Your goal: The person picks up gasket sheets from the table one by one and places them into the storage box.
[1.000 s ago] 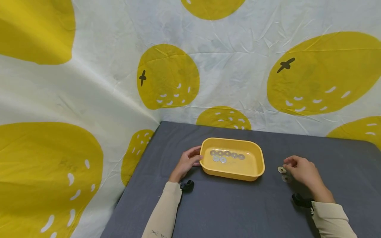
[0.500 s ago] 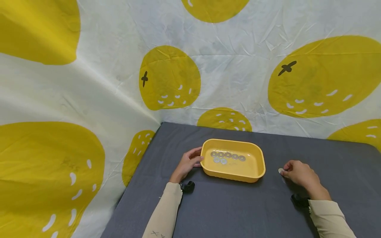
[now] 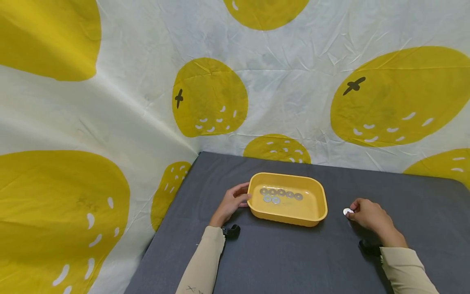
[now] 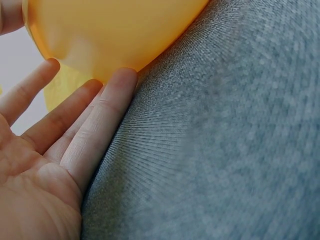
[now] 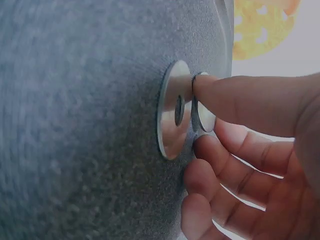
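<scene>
Head view, left to right: left hand (image 3: 232, 202) spread, fingers flat against tray (image 3: 287, 216) wall, steadying it on bench (image 3: 279, 261); seven washers (image 3: 280, 194) inside. Right of tray, right hand (image 3: 369, 215) pinching a washer (image 5: 201, 107) up on edge; another washer (image 5: 172, 116) touching it, flat on bench.

In the right wrist view, a second flat silver metal washer (image 5: 204, 116) sits mostly hidden behind the right hand's (image 5: 260, 165) fingertip, at three o'clock of the first. The yellow plastic tray (image 4: 115, 30) is cut off by the left wrist picture's top edge. The head view hides both hands' palms.
</scene>
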Tool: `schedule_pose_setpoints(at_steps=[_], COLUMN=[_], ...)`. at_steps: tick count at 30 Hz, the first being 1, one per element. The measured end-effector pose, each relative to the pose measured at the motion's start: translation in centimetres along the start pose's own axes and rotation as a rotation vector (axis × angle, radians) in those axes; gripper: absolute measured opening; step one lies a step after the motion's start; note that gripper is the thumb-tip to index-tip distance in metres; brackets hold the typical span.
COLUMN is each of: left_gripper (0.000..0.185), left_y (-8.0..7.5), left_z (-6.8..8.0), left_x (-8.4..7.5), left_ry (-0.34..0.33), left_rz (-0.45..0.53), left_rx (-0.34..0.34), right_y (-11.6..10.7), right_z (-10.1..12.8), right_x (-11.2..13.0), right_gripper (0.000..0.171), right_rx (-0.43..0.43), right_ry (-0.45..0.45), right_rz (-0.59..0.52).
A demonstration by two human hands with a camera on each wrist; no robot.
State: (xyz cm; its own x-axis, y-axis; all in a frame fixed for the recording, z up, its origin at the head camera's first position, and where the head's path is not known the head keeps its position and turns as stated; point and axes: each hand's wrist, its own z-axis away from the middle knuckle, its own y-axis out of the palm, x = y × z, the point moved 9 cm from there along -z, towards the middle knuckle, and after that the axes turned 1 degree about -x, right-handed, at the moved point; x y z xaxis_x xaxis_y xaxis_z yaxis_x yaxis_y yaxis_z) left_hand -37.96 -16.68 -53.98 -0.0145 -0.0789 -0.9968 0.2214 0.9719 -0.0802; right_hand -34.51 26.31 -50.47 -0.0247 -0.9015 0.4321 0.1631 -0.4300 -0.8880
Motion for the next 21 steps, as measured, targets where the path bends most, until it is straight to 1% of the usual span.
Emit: schedule_pose_setpoints(at_steps=[4, 9, 18, 21], left_gripper=[0.049, 0.049, 0.049, 0.049], left_y=[0.0, 0.2, 0.1, 0.1], left_z=[0.1, 0.3, 0.2, 0.2], left_x=[-0.1, -0.3, -0.2, -0.2], left_ry=[-0.001, 0.003, -0.002, 0.005], left_rz=[0.003, 0.010, 0.008, 0.003], left_rx=[-0.001, 0.002, 0.004, 0.003], right_y=[-0.1, -0.1, -0.2, -0.2], right_z=[0.2, 0.1, 0.7, 0.9], right_x=[0.4, 0.8, 2.3, 2.9], right_gripper=[0.029, 0.027, 0.017, 0.015], right_rx=[-0.021, -0.046, -0.125, -0.156], right_ry=[-0.001, -0.022, -0.116, -0.152], right_rz=[-0.001, 0.016, 0.044, 0.050])
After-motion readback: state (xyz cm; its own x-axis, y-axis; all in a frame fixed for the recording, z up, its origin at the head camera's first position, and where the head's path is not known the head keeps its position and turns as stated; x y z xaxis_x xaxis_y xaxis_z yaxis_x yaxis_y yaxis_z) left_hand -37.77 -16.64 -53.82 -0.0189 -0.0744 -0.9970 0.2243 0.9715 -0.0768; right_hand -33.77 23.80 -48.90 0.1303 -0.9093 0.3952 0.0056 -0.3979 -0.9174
